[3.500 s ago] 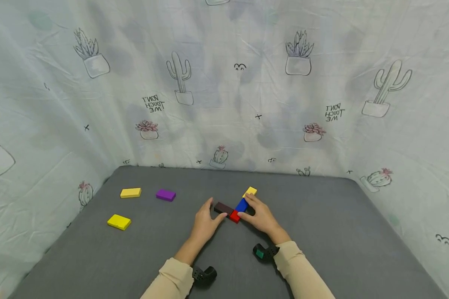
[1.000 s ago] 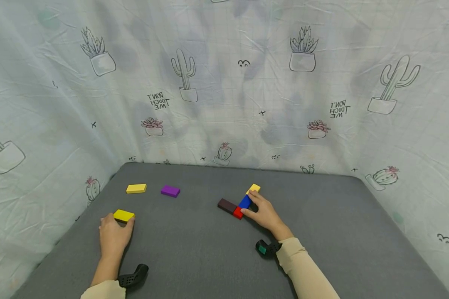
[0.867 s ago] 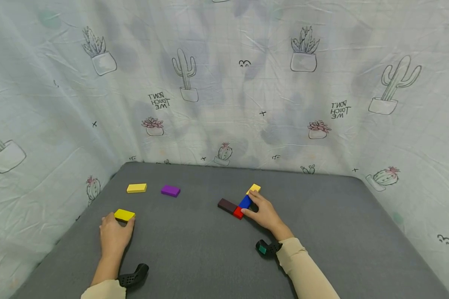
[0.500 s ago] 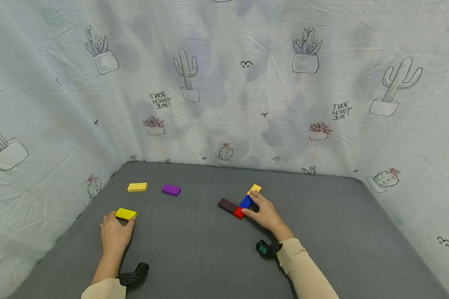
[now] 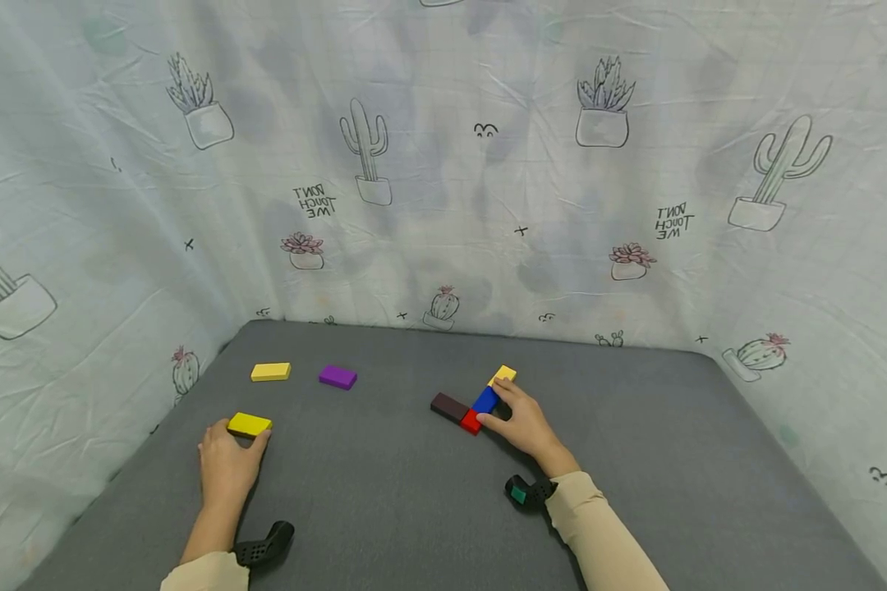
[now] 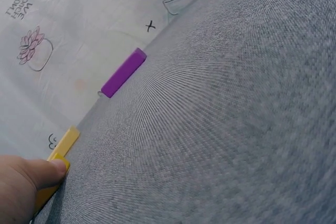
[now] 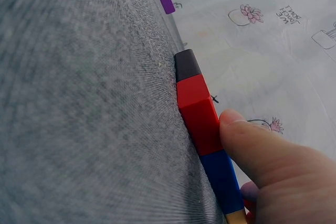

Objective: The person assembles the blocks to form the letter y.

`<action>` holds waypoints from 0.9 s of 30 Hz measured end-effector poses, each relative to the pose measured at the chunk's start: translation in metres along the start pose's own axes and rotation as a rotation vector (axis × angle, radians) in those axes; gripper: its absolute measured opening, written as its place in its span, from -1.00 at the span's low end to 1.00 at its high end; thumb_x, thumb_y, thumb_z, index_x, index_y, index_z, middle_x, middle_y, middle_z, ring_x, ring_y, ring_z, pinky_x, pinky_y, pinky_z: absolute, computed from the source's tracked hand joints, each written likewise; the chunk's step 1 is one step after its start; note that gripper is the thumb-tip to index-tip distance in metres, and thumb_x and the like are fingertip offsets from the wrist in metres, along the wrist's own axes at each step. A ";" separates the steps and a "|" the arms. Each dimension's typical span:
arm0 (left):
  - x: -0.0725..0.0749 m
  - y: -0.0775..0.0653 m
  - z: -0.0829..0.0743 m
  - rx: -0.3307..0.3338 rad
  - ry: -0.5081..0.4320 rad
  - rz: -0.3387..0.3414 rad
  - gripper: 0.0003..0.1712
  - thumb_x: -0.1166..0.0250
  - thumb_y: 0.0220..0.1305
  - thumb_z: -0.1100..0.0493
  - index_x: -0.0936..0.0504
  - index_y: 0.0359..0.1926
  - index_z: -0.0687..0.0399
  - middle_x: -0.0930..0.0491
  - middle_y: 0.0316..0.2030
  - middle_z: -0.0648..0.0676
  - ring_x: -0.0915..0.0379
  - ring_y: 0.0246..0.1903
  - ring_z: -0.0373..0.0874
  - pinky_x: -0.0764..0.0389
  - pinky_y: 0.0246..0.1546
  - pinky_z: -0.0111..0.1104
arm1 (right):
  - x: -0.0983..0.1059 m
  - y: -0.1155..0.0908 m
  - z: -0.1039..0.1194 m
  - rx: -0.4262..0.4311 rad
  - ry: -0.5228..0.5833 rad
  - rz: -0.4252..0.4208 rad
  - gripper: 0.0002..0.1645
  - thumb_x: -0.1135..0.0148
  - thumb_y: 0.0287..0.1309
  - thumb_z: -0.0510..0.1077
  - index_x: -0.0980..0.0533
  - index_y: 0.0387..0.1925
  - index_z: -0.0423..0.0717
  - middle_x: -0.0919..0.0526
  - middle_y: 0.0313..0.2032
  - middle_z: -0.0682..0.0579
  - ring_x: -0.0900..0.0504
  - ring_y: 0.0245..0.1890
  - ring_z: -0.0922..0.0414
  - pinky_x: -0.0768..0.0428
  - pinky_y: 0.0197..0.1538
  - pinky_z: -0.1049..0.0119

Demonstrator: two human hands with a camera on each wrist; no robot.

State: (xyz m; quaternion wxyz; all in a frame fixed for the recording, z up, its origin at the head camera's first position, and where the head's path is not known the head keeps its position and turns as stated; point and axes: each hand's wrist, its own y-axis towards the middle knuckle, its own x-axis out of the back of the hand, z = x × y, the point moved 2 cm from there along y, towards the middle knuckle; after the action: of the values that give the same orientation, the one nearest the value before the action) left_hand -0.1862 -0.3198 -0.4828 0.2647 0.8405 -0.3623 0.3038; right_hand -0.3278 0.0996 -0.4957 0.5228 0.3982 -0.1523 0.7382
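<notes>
From my head camera, my left hand (image 5: pixel 225 461) pinches the near yellow block (image 5: pixel 249 423), thumb at its right end and fingers at its left. I can't tell whether that block is touching the grey bench (image 5: pixel 384 492) or just off it. My right hand (image 5: pixel 523 423) isn't clasped around anything: thumb and forefinger are spread, the thumb against the red block (image 5: pixel 470 422) and the forefinger where the blue block (image 5: pixel 485 400) meets the end yellow block (image 5: pixel 506 373). Those three run in a slanting row, and the dark brown block (image 5: pixel 449 406) joins at the red one, branching off to the left. Farther back on the left lie the far yellow block (image 5: pixel 270 372) and, to its right, the purple block (image 5: pixel 337 377), apart from each other.

From my left wrist, my thumb presses the near yellow block at the lower left. The far yellow block shows just behind it, with the purple block farther off.

From my right wrist, my thumb lies along the red block. A fingertip shows beyond the blue block, and only a sliver of the end yellow block is visible.
</notes>
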 end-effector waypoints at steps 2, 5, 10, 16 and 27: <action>0.000 -0.001 0.000 -0.007 -0.008 -0.007 -0.22 -0.26 0.19 0.23 -0.12 0.21 0.71 -0.18 0.12 0.64 0.00 0.25 0.49 0.16 0.38 0.15 | 0.000 0.000 0.000 -0.001 0.001 0.001 -0.12 -0.31 0.10 0.16 -0.29 0.33 -0.21 -0.21 0.39 -0.14 -0.18 0.39 -0.14 -0.28 0.32 -0.10; -0.001 -0.001 0.000 -0.018 -0.018 -0.030 -0.23 -0.27 0.17 0.23 -0.13 0.20 0.71 -0.20 0.07 0.64 -0.06 0.18 0.49 0.10 0.36 0.17 | 0.000 -0.001 -0.001 -0.001 0.006 0.001 -0.12 -0.31 0.10 0.15 -0.29 0.33 -0.22 -0.20 0.40 -0.14 -0.17 0.39 -0.14 -0.28 0.32 -0.10; -0.001 -0.003 -0.002 0.008 -0.031 -0.065 -0.23 -0.29 0.16 0.23 -0.15 0.20 0.68 -0.22 0.06 0.61 -0.13 0.11 0.47 -0.09 0.24 0.20 | 0.000 -0.001 -0.001 0.001 0.012 0.003 -0.12 -0.30 0.11 0.15 -0.28 0.33 -0.21 -0.19 0.40 -0.14 -0.16 0.40 -0.14 -0.28 0.33 -0.10; -0.001 -0.004 -0.004 0.055 -0.052 -0.061 -0.21 -0.31 0.17 0.22 -0.13 0.23 0.63 -0.20 0.09 0.59 -0.15 0.10 0.46 -0.18 0.16 0.22 | 0.000 -0.002 -0.001 0.011 0.018 0.000 -0.12 -0.31 0.10 0.14 -0.28 0.33 -0.22 -0.19 0.40 -0.15 -0.16 0.40 -0.14 -0.28 0.32 -0.10; -0.004 -0.004 -0.003 0.021 -0.082 -0.030 -0.19 -0.34 0.16 0.21 -0.15 0.27 0.54 -0.21 0.17 0.54 -0.13 0.19 0.42 -0.18 0.20 0.21 | -0.002 -0.004 0.000 0.016 0.013 0.002 -0.13 -0.30 0.12 0.13 -0.26 0.34 -0.23 -0.18 0.40 -0.16 -0.14 0.40 -0.15 -0.28 0.32 -0.11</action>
State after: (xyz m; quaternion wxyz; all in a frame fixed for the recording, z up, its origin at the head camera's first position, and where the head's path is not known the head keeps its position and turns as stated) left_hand -0.1863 -0.3131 -0.4843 0.2452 0.8605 -0.3568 0.2688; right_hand -0.3242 0.0995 -0.4979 0.5197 0.3973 -0.1434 0.7426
